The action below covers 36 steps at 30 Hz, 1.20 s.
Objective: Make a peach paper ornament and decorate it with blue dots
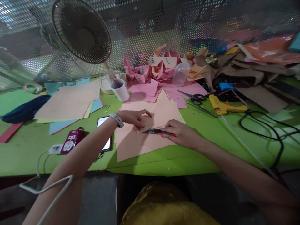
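Pale peach paper (131, 147) lies in front of me on the green table, with a folded, pointed piece (165, 107) on top. My left hand (134, 119), a white band at its wrist, rests on this paper. Its index finger is arched away from the thumb, and the other fingertips are partly hidden. From the right, my right hand (179, 132) closes around a slim black-and-orange utility knife (154, 131). The knife lies low along the lower edge of the folded piece, its tip pointing toward my left hand.
A phone (107, 142) lies under my left forearm, beside a purple power adapter (73, 140). Behind stand a white cup (120, 90), a fan (82, 31) and pink folded papers (138, 73). Scissors (197, 98) and a yellow glue gun (225, 106) lie rightward, with black cable (280, 143).
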Motion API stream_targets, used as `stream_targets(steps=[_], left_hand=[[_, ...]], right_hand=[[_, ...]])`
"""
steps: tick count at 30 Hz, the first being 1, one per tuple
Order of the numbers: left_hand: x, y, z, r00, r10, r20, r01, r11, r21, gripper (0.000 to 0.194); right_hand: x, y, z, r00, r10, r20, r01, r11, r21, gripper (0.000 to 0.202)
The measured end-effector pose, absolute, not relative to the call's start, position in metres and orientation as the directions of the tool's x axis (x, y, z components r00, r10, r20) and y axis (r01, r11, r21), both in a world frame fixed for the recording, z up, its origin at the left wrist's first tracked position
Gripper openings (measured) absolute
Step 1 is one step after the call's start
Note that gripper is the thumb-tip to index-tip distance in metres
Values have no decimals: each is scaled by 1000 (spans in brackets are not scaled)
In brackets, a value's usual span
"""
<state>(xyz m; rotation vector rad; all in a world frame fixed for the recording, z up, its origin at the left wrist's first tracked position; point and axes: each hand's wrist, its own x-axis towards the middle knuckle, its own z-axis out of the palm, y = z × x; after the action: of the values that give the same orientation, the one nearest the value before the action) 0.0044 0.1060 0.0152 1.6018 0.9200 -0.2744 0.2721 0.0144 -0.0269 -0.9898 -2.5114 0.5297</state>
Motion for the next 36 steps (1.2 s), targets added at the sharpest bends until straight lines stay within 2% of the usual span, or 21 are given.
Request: stream_targets(steps=[16,20,23,26,28,31,33,36], left_hand=[[6,102,18,653,442,-615,689,-9,725,77],[3,101,17,673,431,-601,666,0,746,74],[3,96,19,678,457,-576,670,-62,740,75],[4,87,23,646,579,-497,721,-248,647,62],[5,79,24,603,724,-335,751,-374,545,56],[5,70,21,517,850,-101,790,-429,439,78],[4,69,16,496,866,-68,816,-438,376,84],[3,73,9,504,861,-76,825,-453,339,81]], right_hand=[[265,14,-29,-695,682,227,530,700,-478,30],[263,11,-26,-761,608,226,432,736,-521,27],[265,9,-21,-782,582,222,418,755,-505,26],[279,8,-13,-774,597,212,463,761,-454,26],[294,8,-8,-783,587,204,475,777,-414,27],[320,6,-3,-789,585,188,488,782,-387,28],[335,5,-1,-774,611,165,521,763,-382,27],[351,4,0,-746,656,110,582,724,-370,28]])
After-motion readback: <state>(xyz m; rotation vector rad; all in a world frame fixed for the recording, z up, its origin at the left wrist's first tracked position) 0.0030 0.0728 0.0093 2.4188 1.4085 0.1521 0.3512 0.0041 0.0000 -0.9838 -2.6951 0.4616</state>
